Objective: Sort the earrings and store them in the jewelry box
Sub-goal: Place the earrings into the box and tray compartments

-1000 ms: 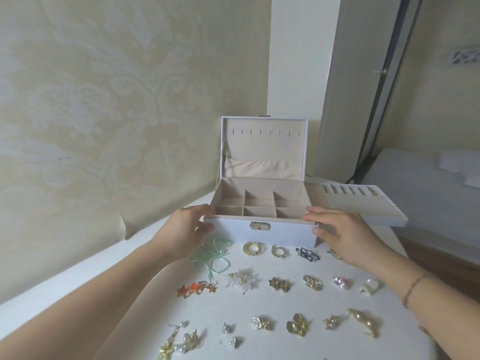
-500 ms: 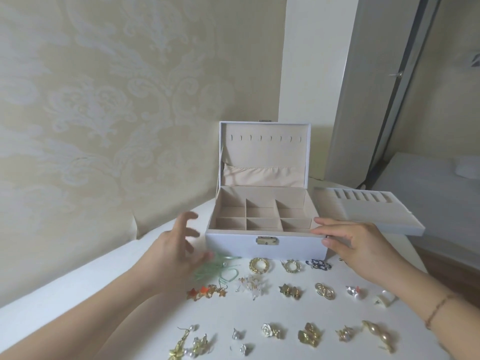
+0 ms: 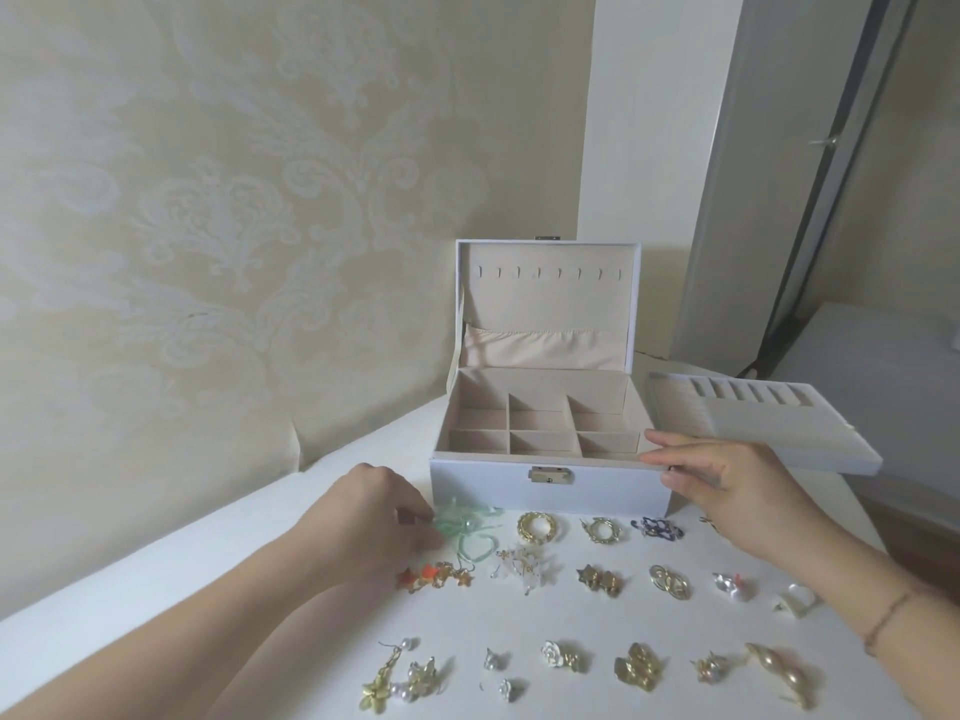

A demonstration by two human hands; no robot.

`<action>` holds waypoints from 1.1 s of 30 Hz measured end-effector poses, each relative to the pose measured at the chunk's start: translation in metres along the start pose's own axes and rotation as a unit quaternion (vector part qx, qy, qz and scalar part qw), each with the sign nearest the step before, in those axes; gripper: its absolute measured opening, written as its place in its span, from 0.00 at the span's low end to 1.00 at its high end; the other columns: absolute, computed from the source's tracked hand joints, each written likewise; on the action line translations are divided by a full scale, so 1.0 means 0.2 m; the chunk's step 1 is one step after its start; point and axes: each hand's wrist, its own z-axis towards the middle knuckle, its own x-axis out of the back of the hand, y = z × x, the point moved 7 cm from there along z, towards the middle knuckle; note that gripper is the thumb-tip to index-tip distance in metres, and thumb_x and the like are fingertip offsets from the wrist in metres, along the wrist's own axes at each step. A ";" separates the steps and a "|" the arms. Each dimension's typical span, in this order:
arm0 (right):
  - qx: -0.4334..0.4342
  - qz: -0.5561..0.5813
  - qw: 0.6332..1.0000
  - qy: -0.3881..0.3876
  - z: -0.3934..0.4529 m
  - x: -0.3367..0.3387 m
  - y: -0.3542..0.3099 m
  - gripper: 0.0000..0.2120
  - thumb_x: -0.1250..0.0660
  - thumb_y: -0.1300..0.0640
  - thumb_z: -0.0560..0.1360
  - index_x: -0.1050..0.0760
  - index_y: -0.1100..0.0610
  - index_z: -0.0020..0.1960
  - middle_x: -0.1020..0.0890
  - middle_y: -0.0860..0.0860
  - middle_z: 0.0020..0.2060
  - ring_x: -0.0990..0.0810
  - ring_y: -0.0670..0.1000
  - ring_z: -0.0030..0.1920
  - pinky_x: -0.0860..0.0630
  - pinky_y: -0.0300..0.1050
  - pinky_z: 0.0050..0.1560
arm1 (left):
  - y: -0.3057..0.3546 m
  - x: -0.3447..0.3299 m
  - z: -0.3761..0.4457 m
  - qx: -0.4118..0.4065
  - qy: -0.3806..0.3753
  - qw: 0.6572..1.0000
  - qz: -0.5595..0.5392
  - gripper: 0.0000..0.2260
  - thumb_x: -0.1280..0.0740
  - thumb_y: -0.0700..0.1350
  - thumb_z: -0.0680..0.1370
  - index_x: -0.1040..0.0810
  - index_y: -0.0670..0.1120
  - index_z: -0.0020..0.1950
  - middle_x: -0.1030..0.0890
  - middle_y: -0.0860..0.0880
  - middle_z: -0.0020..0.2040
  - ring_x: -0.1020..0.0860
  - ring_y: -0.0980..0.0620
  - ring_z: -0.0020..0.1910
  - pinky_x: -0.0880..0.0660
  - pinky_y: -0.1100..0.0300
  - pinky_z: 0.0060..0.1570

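White jewelry box (image 3: 545, 493), beige lining

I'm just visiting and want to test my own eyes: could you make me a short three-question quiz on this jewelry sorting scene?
1. True or false: the jewelry box stands with its lid raised.
2. Which earrings does the left hand touch? A) the green bow earrings B) the gold hoop earrings C) the orange star earrings
3. Fill in: the right hand rests on the box's front ____ corner.

Key: 1 true. 2 A. 3 right. The removable tray lies to the right of the box, and every compartment in view holds no earring yet.
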 end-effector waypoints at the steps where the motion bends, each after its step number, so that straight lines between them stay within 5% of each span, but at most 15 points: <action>1: 0.001 -0.003 1.000 0.002 0.00 0.00 -0.01 0.16 0.31 0.68 0.75 0.17 0.48 0.52 0.22 0.41 0.60 0.28 0.24 0.55 0.35 0.18 0.53 | 0.01 0.00 0.00 -0.020 -0.001 1.000 0.012 0.06 0.27 0.54 0.73 0.15 0.52 0.44 0.18 0.54 0.38 0.23 0.54 0.39 0.24 0.59 0.41; 5: -0.004 -0.029 1.000 -0.009 -0.01 0.01 -0.04 0.18 0.30 0.65 0.75 0.19 0.41 0.51 0.22 0.38 0.60 0.28 0.27 0.58 0.33 0.25 0.61 | 0.04 0.01 0.01 -0.098 0.012 0.993 0.064 0.08 0.36 0.49 0.74 0.16 0.50 0.43 0.18 0.52 0.40 0.21 0.51 0.41 0.24 0.58 0.42; 8: 0.036 -0.176 0.984 0.015 0.00 0.05 -0.18 0.12 0.28 0.54 0.74 0.19 0.40 0.54 0.23 0.36 0.60 0.26 0.37 0.63 0.33 0.39 0.65 | 0.10 0.18 0.01 -0.144 0.119 0.982 -0.004 0.05 0.32 0.43 0.74 0.16 0.50 0.42 0.18 0.55 0.38 0.23 0.57 0.36 0.29 0.68 0.39; 10: 0.118 -0.204 0.970 0.060 0.04 0.05 -0.38 0.13 0.28 0.50 0.73 0.19 0.43 0.57 0.20 0.37 0.57 0.24 0.42 0.61 0.31 0.39 0.63 | 0.14 0.30 0.05 -0.141 0.180 0.973 -0.040 0.05 0.29 0.39 0.75 0.16 0.48 0.42 0.18 0.54 0.38 0.23 0.58 0.37 0.30 0.70 0.39; 13: 0.110 -0.133 0.984 -0.031 0.17 -0.13 -0.58 0.16 0.30 0.48 0.74 0.22 0.43 0.61 0.18 0.39 0.54 0.22 0.41 0.54 0.28 0.36 0.57 | 0.21 0.39 0.17 -0.126 0.207 0.969 -0.052 0.03 0.27 0.39 0.75 0.15 0.45 0.42 0.17 0.49 0.38 0.23 0.54 0.37 0.29 0.63 0.41; 15: 0.070 -0.130 0.983 -0.110 0.28 -0.28 -0.60 0.20 0.31 0.52 0.76 0.26 0.44 0.66 0.19 0.42 0.56 0.20 0.41 0.51 0.26 0.38 0.55 | 0.22 0.39 0.27 -0.108 0.202 0.971 -0.065 0.03 0.27 0.39 0.74 0.14 0.44 0.42 0.18 0.47 0.37 0.24 0.50 0.36 0.29 0.63 0.40; 19: 0.015 -0.065 0.987 -0.148 0.41 -0.43 -0.53 0.24 0.36 0.64 0.78 0.31 0.47 0.71 0.20 0.45 0.58 0.21 0.40 0.49 0.27 0.34 0.52 | 0.15 0.30 0.42 -0.064 0.146 0.986 -0.057 0.03 0.27 0.38 0.74 0.14 0.42 0.43 0.18 0.44 0.38 0.23 0.47 0.38 0.30 0.61 0.39; 24: 0.016 -0.103 0.982 -0.154 0.42 -0.47 -0.44 0.21 0.43 0.68 0.77 0.21 0.49 0.60 0.17 0.43 0.49 0.19 0.41 0.49 0.25 0.36 0.54 | 0.10 0.23 0.42 -0.052 0.086 0.994 -0.048 0.04 0.29 0.43 0.76 0.14 0.45 0.46 0.18 0.47 0.40 0.26 0.52 0.37 0.33 0.69 0.36; 29: 0.047 -0.067 0.991 -0.106 0.36 -0.36 -0.46 0.16 0.38 0.68 0.76 0.18 0.53 0.55 0.16 0.43 0.46 0.22 0.35 0.45 0.31 0.22 0.45 | 0.04 0.30 0.33 -0.054 0.102 0.979 -0.165 0.09 0.35 0.39 0.80 0.16 0.49 0.51 0.18 0.53 0.39 0.24 0.62 0.32 0.26 0.65 0.38; 31: 0.064 -0.066 0.989 -0.118 0.33 -0.35 -0.50 0.14 0.35 0.65 0.76 0.18 0.51 0.55 0.17 0.41 0.45 0.21 0.36 0.45 0.30 0.24 0.45 | 0.01 0.30 0.29 -0.050 0.116 0.967 -0.222 0.05 0.31 0.45 0.78 0.18 0.55 0.52 0.18 0.55 0.43 0.23 0.60 0.35 0.24 0.62 0.40; 33: 0.077 -0.093 0.983 -0.138 0.30 -0.34 -0.53 0.12 0.32 0.62 0.75 0.18 0.49 0.54 0.18 0.39 0.43 0.21 0.41 0.45 0.28 0.28 0.46 | 0.00 0.27 0.25 -0.053 0.069 0.972 -0.218 0.15 0.25 0.58 0.69 0.20 0.60 0.54 0.21 0.55 0.48 0.25 0.59 0.38 0.25 0.63 0.41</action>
